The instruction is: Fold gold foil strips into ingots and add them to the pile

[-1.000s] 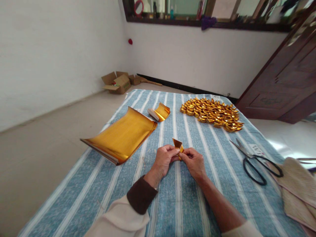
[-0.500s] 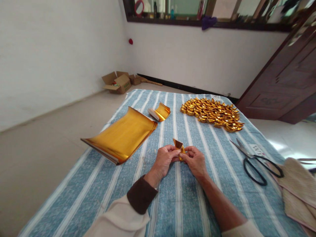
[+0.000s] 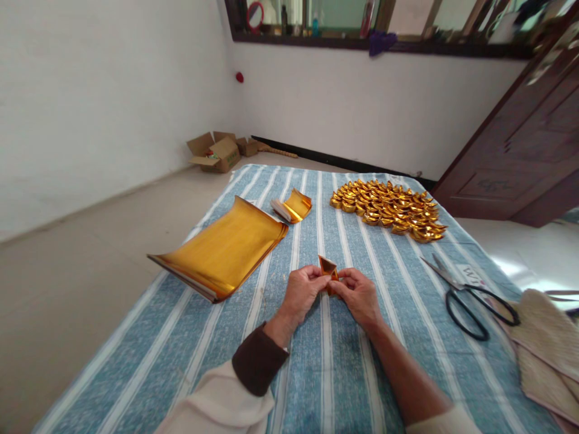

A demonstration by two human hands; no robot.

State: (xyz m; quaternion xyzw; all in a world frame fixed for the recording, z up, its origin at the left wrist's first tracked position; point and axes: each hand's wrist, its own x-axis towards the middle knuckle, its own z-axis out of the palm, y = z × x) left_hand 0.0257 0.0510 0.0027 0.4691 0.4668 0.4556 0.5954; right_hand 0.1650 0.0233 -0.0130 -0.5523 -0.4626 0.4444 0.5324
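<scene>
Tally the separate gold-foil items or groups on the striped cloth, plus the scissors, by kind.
Folded gold piece held by left hand and right hand: 1
Large gold sheet stack: 1
Small gold sheet stack: 1
Heap of folded gold pieces: 1
Scissors: 1
Total: 5

Gold paper piece (image 3: pixel 327 267) lower part hidden, seemingly behind fingers (image 3: pixel 316 282).

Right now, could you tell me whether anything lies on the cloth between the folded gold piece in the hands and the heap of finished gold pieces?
Nothing visible does. Both hands, left hand and right hand, pinch the folded gold piece; only bare striped cloth lies before the heap.
</scene>
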